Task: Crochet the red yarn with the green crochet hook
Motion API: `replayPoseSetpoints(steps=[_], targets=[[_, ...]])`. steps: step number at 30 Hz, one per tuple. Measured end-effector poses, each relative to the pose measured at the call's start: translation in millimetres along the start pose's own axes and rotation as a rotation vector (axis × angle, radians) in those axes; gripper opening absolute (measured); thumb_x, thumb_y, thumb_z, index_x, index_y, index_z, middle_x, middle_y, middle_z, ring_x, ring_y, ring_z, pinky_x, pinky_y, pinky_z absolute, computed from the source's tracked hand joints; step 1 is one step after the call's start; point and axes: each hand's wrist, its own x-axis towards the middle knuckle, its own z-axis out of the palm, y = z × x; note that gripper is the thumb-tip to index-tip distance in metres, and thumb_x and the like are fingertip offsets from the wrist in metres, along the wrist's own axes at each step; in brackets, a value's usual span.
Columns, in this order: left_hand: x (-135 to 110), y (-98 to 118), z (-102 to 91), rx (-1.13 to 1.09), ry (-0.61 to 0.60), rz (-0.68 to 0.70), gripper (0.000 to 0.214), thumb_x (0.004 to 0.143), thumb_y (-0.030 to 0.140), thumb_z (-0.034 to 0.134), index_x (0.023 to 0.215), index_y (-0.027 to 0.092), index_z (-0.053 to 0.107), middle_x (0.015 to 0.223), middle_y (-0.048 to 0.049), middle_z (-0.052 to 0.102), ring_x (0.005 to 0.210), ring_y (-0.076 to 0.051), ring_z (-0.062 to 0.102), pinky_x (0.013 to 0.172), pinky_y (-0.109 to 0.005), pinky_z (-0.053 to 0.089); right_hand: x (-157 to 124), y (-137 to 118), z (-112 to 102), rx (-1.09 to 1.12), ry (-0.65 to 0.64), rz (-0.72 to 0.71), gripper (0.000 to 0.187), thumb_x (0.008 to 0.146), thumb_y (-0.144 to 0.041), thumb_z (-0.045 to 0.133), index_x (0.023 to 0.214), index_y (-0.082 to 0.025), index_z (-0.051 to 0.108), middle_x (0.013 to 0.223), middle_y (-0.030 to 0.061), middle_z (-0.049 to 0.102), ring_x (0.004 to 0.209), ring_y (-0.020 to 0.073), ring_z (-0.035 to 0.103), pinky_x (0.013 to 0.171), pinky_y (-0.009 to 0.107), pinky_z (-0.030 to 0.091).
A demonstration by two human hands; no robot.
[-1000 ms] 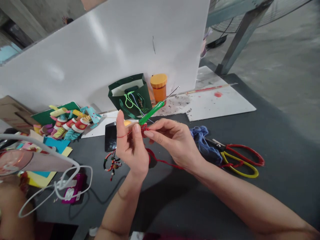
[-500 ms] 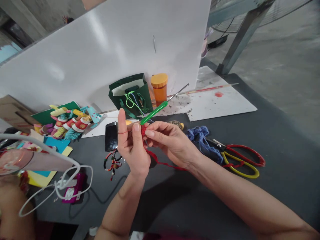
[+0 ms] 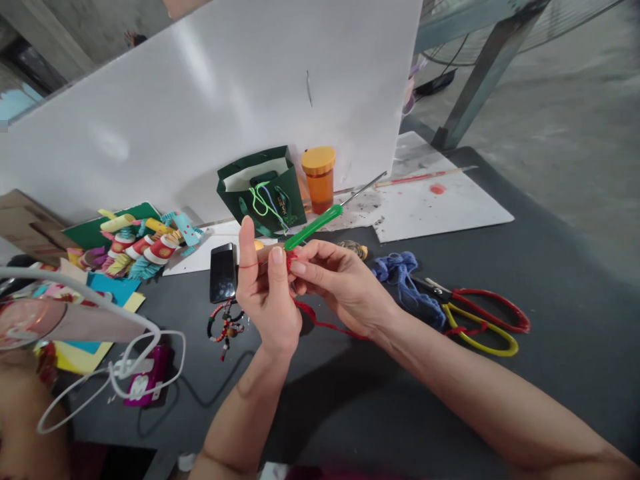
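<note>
My left hand (image 3: 270, 300) has its index finger raised with a thin strand of red yarn round it. Its thumb and other fingers close on a small red crochet piece (image 3: 291, 259). From the other side, my right hand (image 3: 345, 283) pinches the same piece between thumb and fingertips. A green-handled crochet hook (image 3: 315, 228) slants up and right above the fingers, its metal tip free in the air. The handle's lower end meets the fingertips; which hand grips it I cannot tell. A red strip of yarn (image 3: 330, 327) trails below my right hand.
Right of my hands lie blue yarn (image 3: 397, 267) and red-and-yellow-handled scissors (image 3: 483, 343). Behind stand a green paper bag (image 3: 270, 200) and an orange jar (image 3: 319, 183). To the left are a phone (image 3: 223, 273), a beaded bracelet (image 3: 227, 323), and a white cable (image 3: 155, 320).
The crochet hook has shifted slightly to the right and its metal tip sits a little lower. My hands have moved a touch to the right, keeping the same grip.
</note>
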Motion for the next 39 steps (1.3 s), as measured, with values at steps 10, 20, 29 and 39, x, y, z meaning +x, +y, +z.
replayPoseSetpoints(steps=[10,20,29,39], targets=[[3.3,-4.5,-2.9,0.045,0.008,0.013,0.044,0.092,0.038,0.076,0.135,0.042,0.069,0.079,0.0045,0.071,0.059,-0.006,0.065,0.049,-0.013,0.049,-4.5,-0.1,-0.3,-0.159,0.040,-0.122,0.026,0.076,-0.044,0.088,0.081,-0.022,0.076,0.086,0.0013,0.078,0.070,0.0127,0.068,0.069,0.030,0.061],[5.4,-3.4,-5.8,0.115,-0.010,0.084,0.044,0.094,0.037,0.074,0.137,0.039,0.068,0.074,0.0066,0.066,0.047,-0.002,0.046,0.042,-0.012,0.040,-5.2,-1.3,-1.4,-0.277,0.051,-0.182,0.028,0.078,-0.050,0.086,0.079,-0.023,0.078,0.079,0.0020,0.076,0.070,0.0150,0.067,0.069,0.033,0.061],[2.1,-5.1,-4.9,0.062,0.017,0.009,0.045,0.093,0.041,0.074,0.137,0.040,0.068,0.075,0.0061,0.064,0.059,-0.006,0.059,0.056,-0.015,0.050,-9.9,1.8,4.3,-0.470,0.128,-0.405,0.010,0.086,-0.031,0.079,0.080,-0.023,0.076,0.081,0.0023,0.076,0.074,0.0150,0.067,0.067,0.030,0.055],[2.5,-5.5,-6.1,0.165,0.000,0.096,0.046,0.093,0.041,0.073,0.139,0.036,0.067,0.078,0.0045,0.065,0.061,-0.007,0.054,0.059,-0.018,0.049,-11.9,-3.5,7.2,-0.526,0.143,-0.460,0.019,0.090,-0.037,0.075,0.076,-0.023,0.073,0.072,0.0004,0.071,0.064,0.0133,0.060,0.061,0.029,0.052]])
